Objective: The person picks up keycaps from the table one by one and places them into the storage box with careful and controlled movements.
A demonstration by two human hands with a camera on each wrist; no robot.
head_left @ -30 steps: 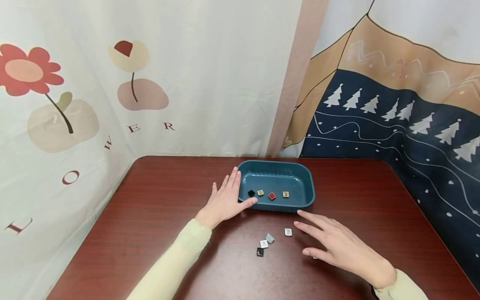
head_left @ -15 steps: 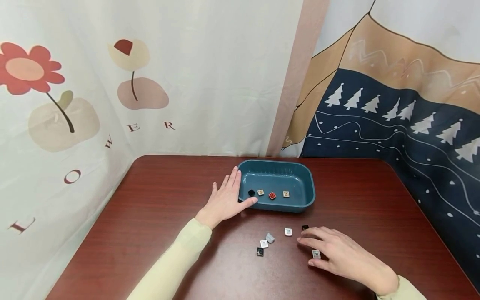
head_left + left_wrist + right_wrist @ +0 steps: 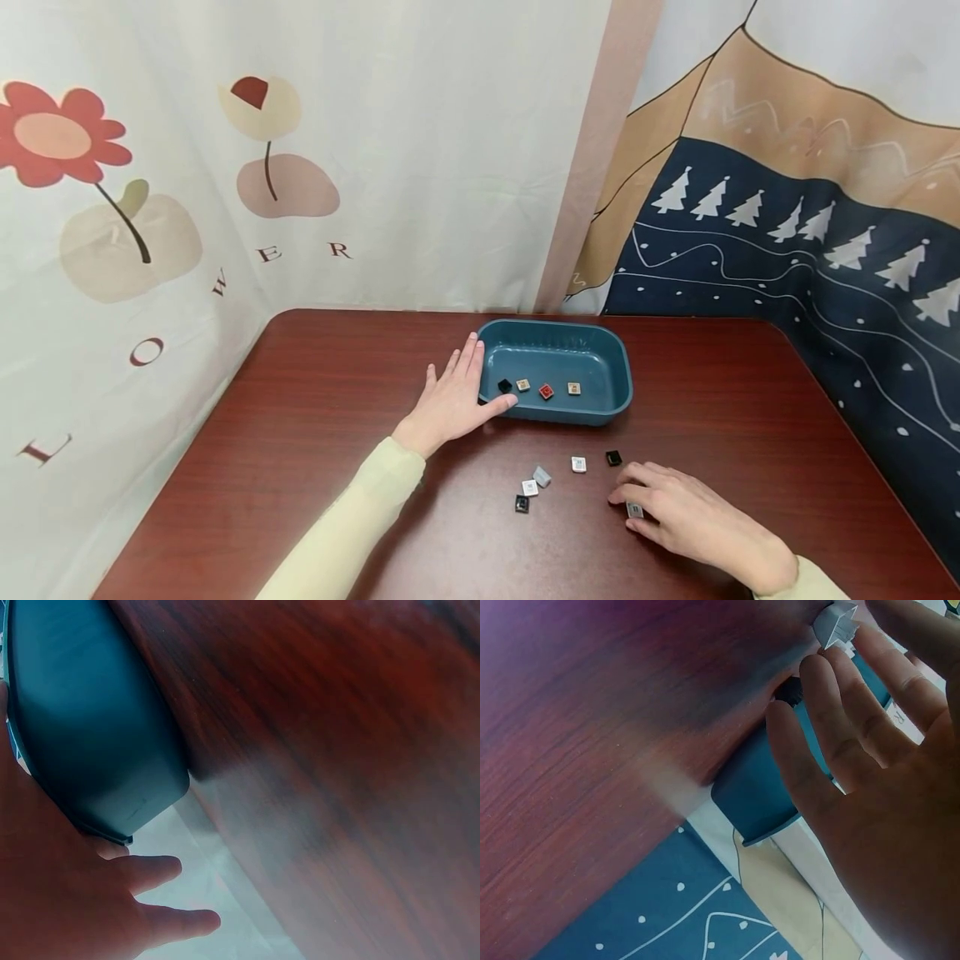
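My left hand (image 3: 450, 406) lies with straight fingers along the left side of the blue-green tray (image 3: 627, 367), its thumb across the front rim. In the left wrist view the fingers rest against the tray's outer wall (image 3: 90, 720). My right hand (image 3: 678, 508) is low over the table, right of centre. Its thumb and fingers are bent round a grey keycap (image 3: 634, 509); in the right wrist view this keycap (image 3: 834, 626) shows at the fingertips, pale side outward. A black keycap (image 3: 613, 458) lies just beyond that hand.
More keycaps lie before the tray: a white one (image 3: 578, 465), a grey one on its side (image 3: 542, 476), another white one (image 3: 530, 488) and a black one (image 3: 522, 503). Inside the tray are several keycaps, among them a red one (image 3: 546, 391). Printed curtains (image 3: 420, 167) border the table.
My right hand has drawn back from near the tray's front right corner and its fingers have closed in round the grey keycap. The black keycap has come into sight. The left hand stays put.
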